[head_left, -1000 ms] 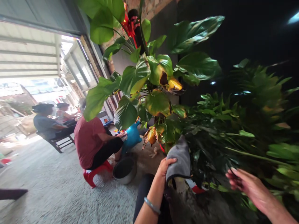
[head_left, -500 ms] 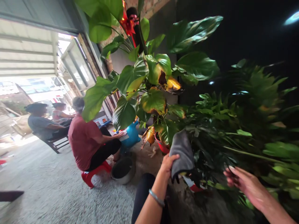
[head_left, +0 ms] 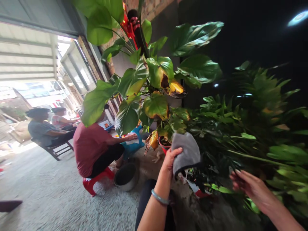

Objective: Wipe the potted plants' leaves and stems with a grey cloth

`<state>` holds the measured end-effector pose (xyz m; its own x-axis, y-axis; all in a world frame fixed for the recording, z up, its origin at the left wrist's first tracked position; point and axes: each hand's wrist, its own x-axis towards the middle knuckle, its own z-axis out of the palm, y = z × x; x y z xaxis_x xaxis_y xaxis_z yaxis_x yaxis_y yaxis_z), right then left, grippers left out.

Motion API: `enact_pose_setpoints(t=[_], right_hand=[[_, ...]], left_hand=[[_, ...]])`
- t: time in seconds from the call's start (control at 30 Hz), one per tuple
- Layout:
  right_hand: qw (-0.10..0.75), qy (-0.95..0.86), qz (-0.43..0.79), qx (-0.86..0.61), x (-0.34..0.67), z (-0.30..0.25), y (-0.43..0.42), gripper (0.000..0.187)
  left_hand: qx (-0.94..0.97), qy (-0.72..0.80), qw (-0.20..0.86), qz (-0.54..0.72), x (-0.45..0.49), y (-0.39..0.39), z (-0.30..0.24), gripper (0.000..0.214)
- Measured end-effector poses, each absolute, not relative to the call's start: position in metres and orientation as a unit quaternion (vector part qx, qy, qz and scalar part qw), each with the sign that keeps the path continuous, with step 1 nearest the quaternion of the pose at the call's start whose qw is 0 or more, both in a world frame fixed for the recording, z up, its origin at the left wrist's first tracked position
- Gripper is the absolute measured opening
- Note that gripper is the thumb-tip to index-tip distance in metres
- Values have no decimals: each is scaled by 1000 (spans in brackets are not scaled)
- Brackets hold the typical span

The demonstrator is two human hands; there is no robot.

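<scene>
My left hand [head_left: 171,159] grips a grey cloth [head_left: 186,151] with a dark border, thumb on top and the other fingers hidden behind the cloth. The cloth hangs in front of the red pot [head_left: 164,150] of a tall plant with broad leaves [head_left: 157,105], some yellow and brown at the edges. To the right, my right hand [head_left: 244,184] is held among dark green foliage [head_left: 216,154], its fingers bent together as in a pinch. What lies between these fingertips is too dark and blurred to make out.
A person in a red shirt [head_left: 90,147] sits on a red stool [head_left: 96,181] to the left, a hand on a blue object [head_left: 134,144]. A round bucket [head_left: 126,178] stands nearby on the rough floor. Two more people sit farther back by the doorway.
The grey cloth has turned and spread, showing a broader, lighter face. My right hand stays nearly in place. The person in red has leaned forward and the camera view has shifted slightly.
</scene>
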<state>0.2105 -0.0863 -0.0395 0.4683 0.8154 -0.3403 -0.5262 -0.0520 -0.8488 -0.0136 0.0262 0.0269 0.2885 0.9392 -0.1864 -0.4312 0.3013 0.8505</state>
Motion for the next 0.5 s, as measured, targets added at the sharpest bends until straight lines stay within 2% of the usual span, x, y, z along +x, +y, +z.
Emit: enact_pose_setpoints(t=[0.1, 0.2, 0.3, 0.4, 0.5], right_hand=[[675, -133, 493, -533, 210, -38, -87, 28], [669, -125, 501, -535, 210, -36, -90, 28], [674, -132, 495, -532, 211, -37, -91, 23], [683, -150, 476, -533, 212, -40, -90, 20], [690, -167, 470, -524, 213, -45, -88, 22]], left_hand=[[384, 399, 747, 367, -12, 10, -3, 39], [418, 341, 785, 304, -31, -1, -6, 40], [400, 286, 770, 407, -46, 4, 27, 46], [347, 292, 719, 526, -39, 20, 56, 38], [340, 341, 709, 514, -21, 27, 47, 39]])
